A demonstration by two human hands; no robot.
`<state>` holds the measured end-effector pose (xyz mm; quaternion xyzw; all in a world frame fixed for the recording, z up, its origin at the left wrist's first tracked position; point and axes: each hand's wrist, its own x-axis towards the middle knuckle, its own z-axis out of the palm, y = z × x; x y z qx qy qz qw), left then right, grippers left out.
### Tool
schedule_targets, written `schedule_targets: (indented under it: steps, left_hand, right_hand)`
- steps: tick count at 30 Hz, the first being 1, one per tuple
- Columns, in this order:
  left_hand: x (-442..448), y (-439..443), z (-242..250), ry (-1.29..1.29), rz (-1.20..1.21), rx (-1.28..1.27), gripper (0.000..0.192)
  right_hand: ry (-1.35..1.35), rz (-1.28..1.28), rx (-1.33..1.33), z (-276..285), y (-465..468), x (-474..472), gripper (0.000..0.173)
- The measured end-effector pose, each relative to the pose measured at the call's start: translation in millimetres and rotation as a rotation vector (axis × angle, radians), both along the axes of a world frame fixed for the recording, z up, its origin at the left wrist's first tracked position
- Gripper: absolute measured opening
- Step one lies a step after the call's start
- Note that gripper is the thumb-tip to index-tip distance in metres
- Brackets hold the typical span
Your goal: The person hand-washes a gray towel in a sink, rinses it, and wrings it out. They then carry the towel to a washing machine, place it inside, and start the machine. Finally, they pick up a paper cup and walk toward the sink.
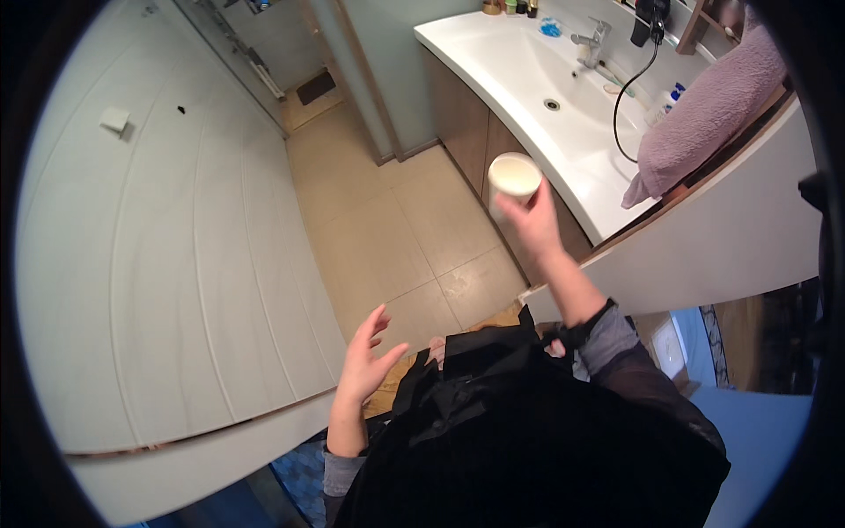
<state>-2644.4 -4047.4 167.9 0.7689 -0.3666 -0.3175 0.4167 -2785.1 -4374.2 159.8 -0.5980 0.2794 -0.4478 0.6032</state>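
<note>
My right hand (538,221) grips a white cylindrical container (515,177) by its side, in front of the brown vanity cabinet. The container's round pale top faces up; whether that is a lid or its contents I cannot tell. Lower and to the left, my left hand (370,360) is held over the floor near my body, fingers apart and holding nothing. Beyond the container is the white washbasin (515,79), with a chrome faucet (593,43) at its back edge.
A mauve towel (706,119) hangs at the right beside a black cord (617,109). Small jars (511,8), a blue item (549,27) and a blue-topped bottle (662,107) stand around the basin. White wall panelling (165,251) is on the left, above beige floor tiles (389,231).
</note>
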Motion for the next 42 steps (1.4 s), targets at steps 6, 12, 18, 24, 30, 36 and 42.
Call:
schedule_targets:
  steps: [6,12,18,24,30,36,42]
  left_hand:
    - [72.8,79.8,-40.6,-0.052,0.2,0.233,0.065]
    - [83.0,88.9,-57.5,-0.137,0.239,0.275,0.057]
    - [92.9,65.7,-61.1,-0.068,0.204,0.264,0.056]
    - [109.3,42.8,-60.4,-0.11,0.172,0.312,0.054]
    - [110.6,17.7,-53.0,-0.189,0.112,0.307,0.054]
    - [113.0,14.7,-60.9,-0.162,0.096,0.316,0.054]
    - [116.6,17.5,-75.1,-0.135,0.027,0.299,0.055]
  right_hand:
    - [0.531,-0.53,-0.287,1.4,-142.1,-0.6,0.07]
    - [1.509,-0.676,-0.48,35.6,-232.6,-6.1,0.061]
    - [1.894,-0.661,-0.801,76.8,-290.5,-4.9,0.04]
    - [1.765,-0.766,-1.375,108.3,-318.7,2.8,0.024]
    - [1.737,-0.692,-1.328,113.2,-325.2,11.2,0.023]
    - [1.903,-0.593,-0.961,92.5,-338.7,5.0,0.031]
    - [0.254,-0.269,-0.02,66.9,-277.0,45.9,0.066]
